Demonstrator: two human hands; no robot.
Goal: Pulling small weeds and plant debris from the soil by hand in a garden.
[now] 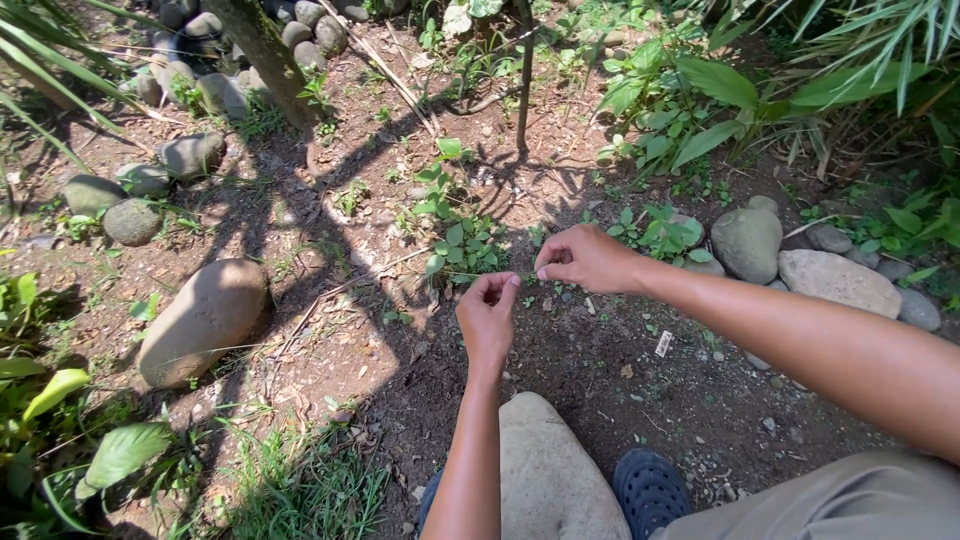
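My left hand (487,318) and my right hand (583,259) are held close together above bare garden soil (600,370). The fingertips of both are pinched, and a thin green stem or small weed (527,277) seems to run between them; it is too small to make out clearly. A low leafy weed (462,245) grows just beyond the hands. My dark blue perforated shoe (650,490) rests on the soil below, beside a large pale stone (550,475).
A big rounded stone (203,318) lies at left, with several smaller stones (130,190) behind it. More stones (800,265) sit at right. A tree trunk (265,55) and a thin stake (524,80) stand further back. Leafy plants border both sides.
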